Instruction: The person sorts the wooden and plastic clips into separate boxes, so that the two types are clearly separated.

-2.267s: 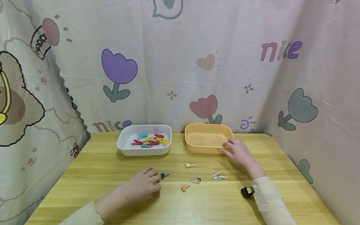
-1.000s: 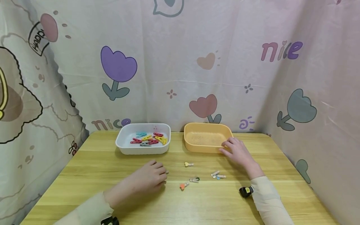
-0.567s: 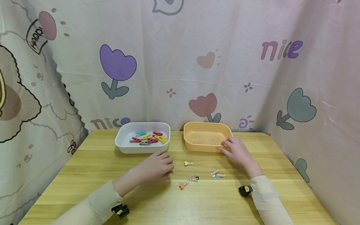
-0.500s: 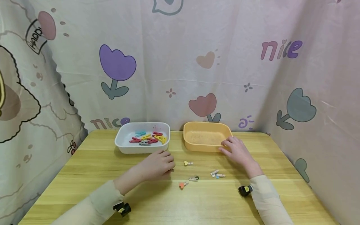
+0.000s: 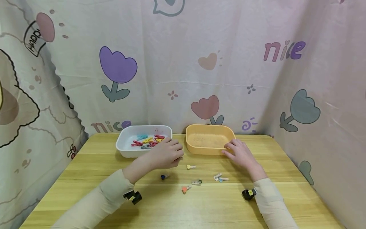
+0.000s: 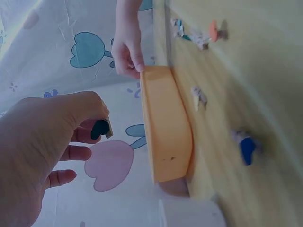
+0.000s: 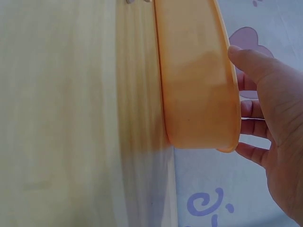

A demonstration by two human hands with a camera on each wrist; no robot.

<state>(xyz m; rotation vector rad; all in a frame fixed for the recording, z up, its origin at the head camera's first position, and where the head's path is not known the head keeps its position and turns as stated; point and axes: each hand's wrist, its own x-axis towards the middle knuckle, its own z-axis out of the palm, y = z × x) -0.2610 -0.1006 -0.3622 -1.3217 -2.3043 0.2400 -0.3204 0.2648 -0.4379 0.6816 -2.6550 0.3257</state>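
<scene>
My left hand [image 5: 165, 155] is raised in front of the right end of the white tray [image 5: 127, 152]. In the left wrist view, its thumb and index finger pinch a small wooden clothespin [image 6: 100, 129] with a dark heart on it. The other fingers are loosely bent. My right hand [image 5: 241, 155] holds the near right corner of the yellow-orange tray [image 5: 204, 150], thumb on the outer rim and fingers over the far side in the right wrist view. No clips show inside that tray.
Several small heart clothespins lie on the wooden table: blue-hearted [image 5: 163, 177], yellow-hearted [image 5: 188, 167], orange-hearted [image 5: 184, 189], a green-trimmed one [image 5: 196, 183] and a light pair [image 5: 220, 178]. Red, yellow, blue and grey plastic clips [image 5: 142, 136] fill the white tray. A patterned curtain [image 5: 171, 63] hangs behind.
My left hand has risen from the table and moved right and away, carrying the dark-hearted clothespin and uncovering the blue-hearted one. My right hand has stayed on the yellow-orange tray.
</scene>
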